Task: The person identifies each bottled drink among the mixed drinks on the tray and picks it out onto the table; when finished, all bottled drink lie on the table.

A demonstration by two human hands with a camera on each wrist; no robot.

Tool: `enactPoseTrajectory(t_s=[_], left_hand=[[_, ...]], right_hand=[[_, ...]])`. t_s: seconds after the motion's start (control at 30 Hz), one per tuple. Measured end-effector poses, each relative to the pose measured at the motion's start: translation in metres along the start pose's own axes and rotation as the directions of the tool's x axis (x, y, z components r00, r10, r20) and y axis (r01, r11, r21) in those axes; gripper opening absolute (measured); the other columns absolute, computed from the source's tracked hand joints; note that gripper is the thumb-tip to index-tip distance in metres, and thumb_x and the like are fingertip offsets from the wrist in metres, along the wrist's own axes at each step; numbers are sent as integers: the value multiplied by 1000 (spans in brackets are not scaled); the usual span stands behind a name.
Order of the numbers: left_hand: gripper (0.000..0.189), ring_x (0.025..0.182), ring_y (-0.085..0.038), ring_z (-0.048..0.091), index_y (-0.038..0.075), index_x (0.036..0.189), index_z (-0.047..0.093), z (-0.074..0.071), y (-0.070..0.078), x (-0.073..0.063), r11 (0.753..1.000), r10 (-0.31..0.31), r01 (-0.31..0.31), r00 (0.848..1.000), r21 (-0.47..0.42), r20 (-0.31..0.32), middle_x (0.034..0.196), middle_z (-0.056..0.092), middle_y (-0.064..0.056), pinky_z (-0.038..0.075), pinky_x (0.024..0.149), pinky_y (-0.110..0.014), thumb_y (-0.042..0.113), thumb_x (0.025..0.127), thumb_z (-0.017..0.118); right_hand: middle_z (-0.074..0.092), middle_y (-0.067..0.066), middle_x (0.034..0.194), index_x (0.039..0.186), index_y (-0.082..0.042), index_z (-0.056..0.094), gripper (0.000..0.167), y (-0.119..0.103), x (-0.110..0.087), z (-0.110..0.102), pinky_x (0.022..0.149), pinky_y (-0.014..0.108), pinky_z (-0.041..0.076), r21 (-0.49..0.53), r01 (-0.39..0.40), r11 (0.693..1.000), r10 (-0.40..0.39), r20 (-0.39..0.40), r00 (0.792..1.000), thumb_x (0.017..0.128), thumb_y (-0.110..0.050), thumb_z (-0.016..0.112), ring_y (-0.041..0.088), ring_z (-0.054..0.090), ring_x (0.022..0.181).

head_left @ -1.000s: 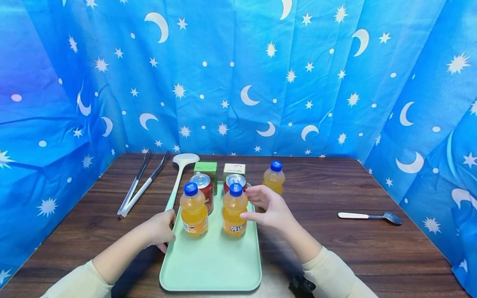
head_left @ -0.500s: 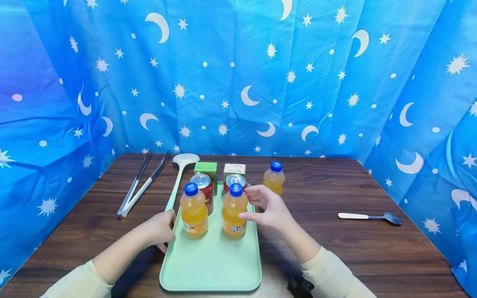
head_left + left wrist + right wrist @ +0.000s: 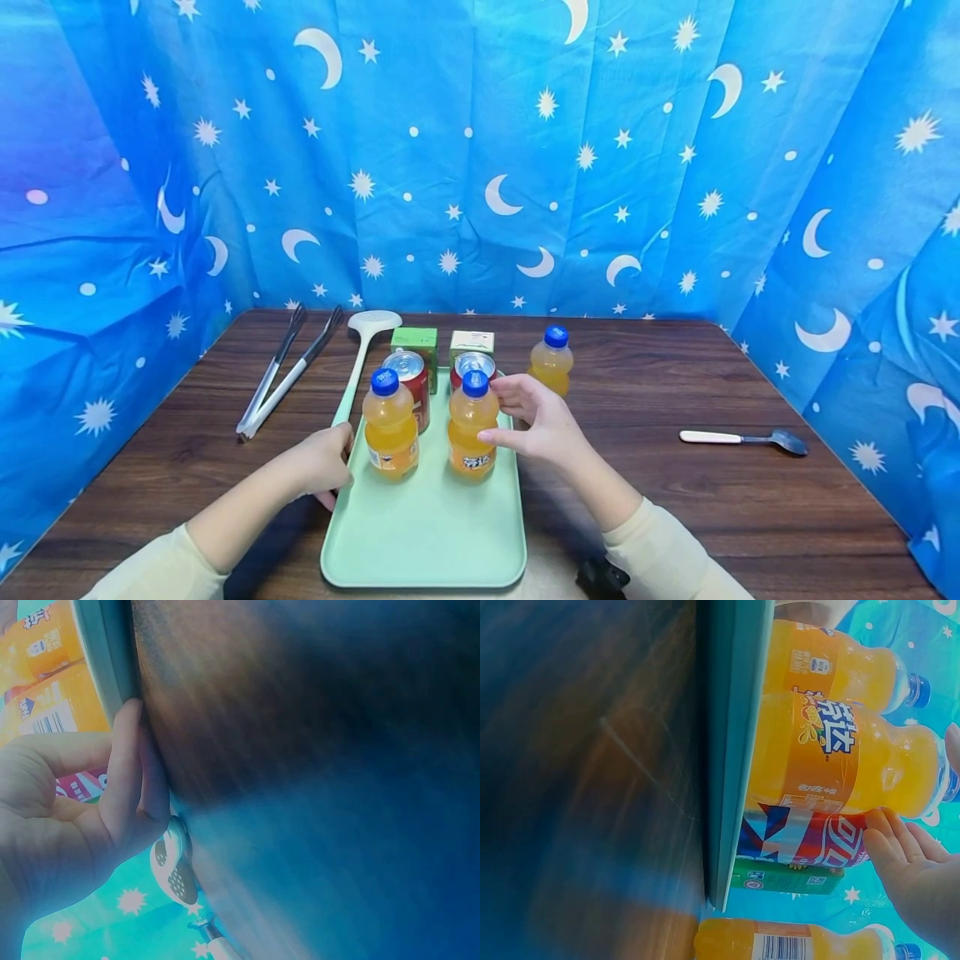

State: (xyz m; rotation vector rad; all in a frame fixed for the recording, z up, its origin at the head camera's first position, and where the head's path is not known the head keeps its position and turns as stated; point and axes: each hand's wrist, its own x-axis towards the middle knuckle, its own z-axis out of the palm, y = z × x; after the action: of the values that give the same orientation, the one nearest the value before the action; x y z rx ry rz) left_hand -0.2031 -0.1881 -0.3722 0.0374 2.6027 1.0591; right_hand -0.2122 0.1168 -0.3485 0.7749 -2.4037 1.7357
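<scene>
My left hand grips the left rim of a pale green tray; in the left wrist view its fingers lie along the tray's outer side. On the tray stand two blue-capped orange soda bottles, a left bottle and a right bottle. My right hand is at the right bottle, fingers fairly straight on its far side and thumb by its near side. The right wrist view shows the fingertips between that bottle and a red can. Another red can stands behind the left bottle.
Green cartons, a left one and a right one, stand behind the cans. A third orange soda bottle is on the table right of the tray. Tongs and a skimmer lie left; a spoon lies right.
</scene>
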Motion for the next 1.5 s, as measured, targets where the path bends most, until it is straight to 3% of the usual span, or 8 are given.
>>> enactPoseTrajectory(t_s=[0.2,0.47,0.93,1.5], left_hand=[[34,57,-23,60,-1,93,44,0,0,0,1000,2,-2,1000,3,1,77,49,-15,56,44,-34,-17,67,60],[33,57,-23,60,-1,92,44,-1,1,-1,1000,-5,5,1000,13,-1,77,48,-15,55,44,-34,-16,68,59],[34,58,-23,60,-1,92,44,-1,-1,-1,1000,-1,1,1000,16,-1,78,49,-15,55,44,-34,-16,67,60],[34,57,-23,59,-1,93,44,-1,0,0,1000,-6,6,1000,9,-1,77,49,-15,56,44,-34,-17,67,60]], right_hand=[[59,9,118,120,-4,52,53,0,1,0,95,46,46,8,5,1000,-5,2,1000,74,-11,79,23,58,109],[60,8,117,119,-5,53,55,-1,1,2,93,38,49,-17,-12,1000,12,-9,1000,72,-13,80,23,58,108],[60,8,118,120,-6,53,57,-2,2,6,94,46,47,-30,-49,998,49,-19,999,73,-19,81,25,58,109],[60,3,117,118,-11,55,59,-5,5,13,94,45,48,-59,-95,994,92,-58,994,69,-24,84,21,58,109]])
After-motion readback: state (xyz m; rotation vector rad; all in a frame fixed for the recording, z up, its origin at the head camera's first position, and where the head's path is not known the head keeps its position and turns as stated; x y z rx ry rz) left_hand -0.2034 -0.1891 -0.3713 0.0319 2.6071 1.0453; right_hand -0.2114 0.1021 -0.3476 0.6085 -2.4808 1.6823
